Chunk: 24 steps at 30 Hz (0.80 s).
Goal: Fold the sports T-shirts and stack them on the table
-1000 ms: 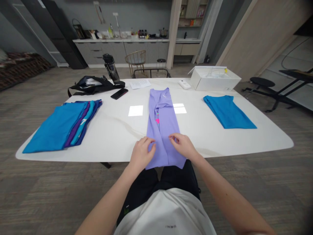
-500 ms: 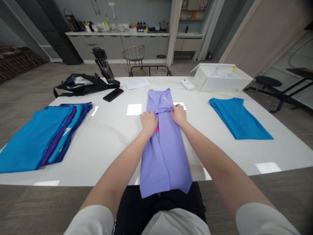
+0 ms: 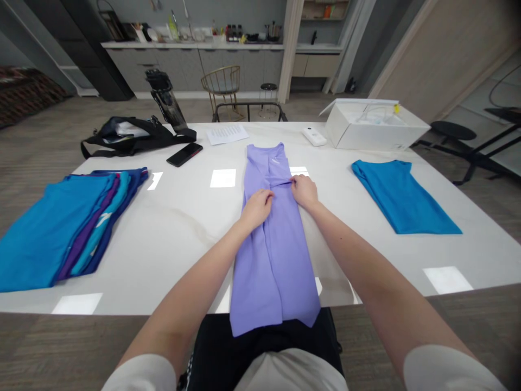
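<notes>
A lavender sleeveless top lies lengthwise in front of me, its sides folded toward the middle and its lower end hanging over the table's near edge. A small white mark shows near its neckline. My left hand is closed over the middle, fingertips pinching the cloth by the centre fold. At the right edge, my right hand pinches the fabric, where a crosswise crease runs. Far right lies a folded blue garment. At left is a stack of folded garments in blue, purple, teal and navy.
On the white table, a black phone, a black bag, a dark bottle and a printed sheet sit at the back left. A white device and an open white box stand at the back right.
My left hand has moved slightly right, onto the middle of the top. The pink patch that showed there is now covered, and the bunched cloth lies flatter. My right hand stays at the edge.
</notes>
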{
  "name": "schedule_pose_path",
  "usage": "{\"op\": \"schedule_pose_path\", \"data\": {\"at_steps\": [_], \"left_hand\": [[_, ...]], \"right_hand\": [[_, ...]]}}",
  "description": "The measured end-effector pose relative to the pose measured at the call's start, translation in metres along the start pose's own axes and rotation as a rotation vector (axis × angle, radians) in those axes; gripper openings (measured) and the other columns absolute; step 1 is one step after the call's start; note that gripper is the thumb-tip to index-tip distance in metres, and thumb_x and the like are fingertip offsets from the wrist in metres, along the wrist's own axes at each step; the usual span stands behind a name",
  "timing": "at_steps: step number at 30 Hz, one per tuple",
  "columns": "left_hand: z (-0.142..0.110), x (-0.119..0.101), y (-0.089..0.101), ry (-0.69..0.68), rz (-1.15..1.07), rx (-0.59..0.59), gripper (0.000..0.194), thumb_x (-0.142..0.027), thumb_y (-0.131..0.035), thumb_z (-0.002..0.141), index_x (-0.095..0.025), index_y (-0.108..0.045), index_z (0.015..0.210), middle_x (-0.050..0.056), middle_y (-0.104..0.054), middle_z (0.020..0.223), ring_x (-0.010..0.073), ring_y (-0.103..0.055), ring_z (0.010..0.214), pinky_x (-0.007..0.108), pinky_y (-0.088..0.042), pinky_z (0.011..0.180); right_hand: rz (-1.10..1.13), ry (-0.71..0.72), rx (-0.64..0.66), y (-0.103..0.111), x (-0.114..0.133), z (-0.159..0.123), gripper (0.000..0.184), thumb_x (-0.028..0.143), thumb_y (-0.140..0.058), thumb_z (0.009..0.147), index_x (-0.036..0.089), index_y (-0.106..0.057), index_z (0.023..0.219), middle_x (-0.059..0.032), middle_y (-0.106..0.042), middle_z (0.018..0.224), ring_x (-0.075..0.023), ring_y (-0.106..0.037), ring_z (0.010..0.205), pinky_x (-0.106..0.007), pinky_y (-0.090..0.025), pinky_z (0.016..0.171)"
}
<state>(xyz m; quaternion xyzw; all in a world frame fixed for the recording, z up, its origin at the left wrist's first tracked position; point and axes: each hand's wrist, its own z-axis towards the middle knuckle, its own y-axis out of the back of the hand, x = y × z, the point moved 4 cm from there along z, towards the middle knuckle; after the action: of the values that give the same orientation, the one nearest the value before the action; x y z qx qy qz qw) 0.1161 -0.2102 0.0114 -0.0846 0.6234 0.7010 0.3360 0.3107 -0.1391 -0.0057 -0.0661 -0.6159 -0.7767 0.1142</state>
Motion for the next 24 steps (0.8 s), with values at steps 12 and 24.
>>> {"op": "schedule_pose_path", "data": {"at_steps": [12, 24], "left_hand": [[-0.051, -0.019, 0.01, 0.091, 0.524, 0.031, 0.027, -0.022, -0.044, 0.101, -0.013, -0.068, 0.108, 0.017, -0.07, 0.108, 0.0313, -0.063, 0.108, 0.046, -0.045, 0.095], [-0.043, -0.026, 0.011, 0.076, 0.159, 0.022, 0.03, -0.028, -0.04, 0.107, -0.02, -0.068, 0.11, 0.008, -0.075, 0.108, 0.0228, -0.068, 0.103, 0.034, -0.05, 0.09]], "right_hand": [[0.027, 0.037, -0.074, 0.015, 0.027, -0.016, 0.038, 0.02, -0.054, 0.091, 0.019, -0.07, 0.126, -0.015, -0.067, 0.124, -0.0311, -0.06, 0.115, -0.041, -0.046, 0.094], [0.36, -0.013, 0.28, -0.001, 0.074, -0.03, 0.032, 0.043, -0.059, 0.095, 0.018, -0.075, 0.081, -0.0054, -0.074, 0.079, -0.0197, -0.068, 0.079, -0.026, -0.045, 0.07]]}}
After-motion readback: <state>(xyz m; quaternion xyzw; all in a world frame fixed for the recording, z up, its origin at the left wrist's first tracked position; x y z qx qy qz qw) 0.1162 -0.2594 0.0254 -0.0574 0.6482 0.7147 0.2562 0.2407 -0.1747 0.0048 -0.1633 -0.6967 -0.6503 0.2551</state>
